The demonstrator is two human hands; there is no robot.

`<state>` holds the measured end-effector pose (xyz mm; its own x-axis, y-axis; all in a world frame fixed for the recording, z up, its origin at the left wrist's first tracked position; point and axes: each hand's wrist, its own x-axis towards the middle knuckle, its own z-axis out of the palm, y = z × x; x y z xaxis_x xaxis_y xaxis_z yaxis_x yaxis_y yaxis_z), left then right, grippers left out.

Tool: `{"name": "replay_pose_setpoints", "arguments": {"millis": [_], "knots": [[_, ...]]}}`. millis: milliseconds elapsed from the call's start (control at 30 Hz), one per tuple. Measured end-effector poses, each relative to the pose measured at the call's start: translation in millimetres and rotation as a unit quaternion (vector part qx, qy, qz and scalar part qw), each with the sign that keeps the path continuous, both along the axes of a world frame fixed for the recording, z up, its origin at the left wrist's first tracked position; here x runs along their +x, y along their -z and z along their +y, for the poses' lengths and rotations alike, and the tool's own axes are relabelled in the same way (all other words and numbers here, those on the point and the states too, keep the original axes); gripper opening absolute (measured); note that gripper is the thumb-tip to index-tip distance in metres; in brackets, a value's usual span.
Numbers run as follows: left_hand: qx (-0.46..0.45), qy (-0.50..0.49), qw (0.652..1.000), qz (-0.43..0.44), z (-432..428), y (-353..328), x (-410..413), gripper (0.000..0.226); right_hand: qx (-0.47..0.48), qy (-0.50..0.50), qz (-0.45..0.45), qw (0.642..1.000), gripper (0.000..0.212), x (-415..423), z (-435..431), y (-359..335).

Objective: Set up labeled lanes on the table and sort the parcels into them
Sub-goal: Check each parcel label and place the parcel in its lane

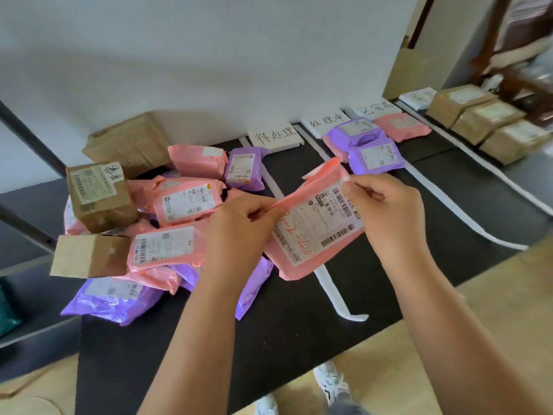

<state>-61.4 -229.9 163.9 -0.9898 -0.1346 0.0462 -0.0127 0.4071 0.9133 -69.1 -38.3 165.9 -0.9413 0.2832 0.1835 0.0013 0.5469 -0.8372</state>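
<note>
I hold a pink parcel [314, 232] with a white shipping label and red handwriting above the black table [299, 319]. My left hand [239, 226] pinches its left edge and my right hand [389, 211] pinches its upper right edge. A pile of pink and purple mailers [179, 205] and brown boxes [98, 196] lies at the left. White lane strips [329, 283] divide the table. Handwritten label cards [275, 136] stand at the far edge. Two purple mailers [374, 154] and a pink mailer [401, 124] lie in the middle lanes. Brown boxes [484, 121] fill the right lane.
A white wall runs behind the table. A large cardboard box [128, 142] leans at the back left. A grey shelf [27, 205] with a dark metal post stands at the left. Wooden floor and my shoes [329, 381] show below the table's near edge.
</note>
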Motion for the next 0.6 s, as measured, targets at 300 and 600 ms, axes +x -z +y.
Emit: {"name": "replay_pose_setpoints", "arguments": {"millis": [300, 600], "knots": [[-0.025, -0.066, 0.997, 0.019, 61.3, 16.3, 14.9, 0.041, -0.093, 0.149, 0.031, 0.984, 0.005, 39.1, 70.1, 14.8], [-0.029, 0.016, 0.999, -0.036, 200.1, 11.2, 53.5, 0.016, -0.129, 0.174, 0.064, 0.974, 0.007, 75.5, 199.1, -0.1]]}}
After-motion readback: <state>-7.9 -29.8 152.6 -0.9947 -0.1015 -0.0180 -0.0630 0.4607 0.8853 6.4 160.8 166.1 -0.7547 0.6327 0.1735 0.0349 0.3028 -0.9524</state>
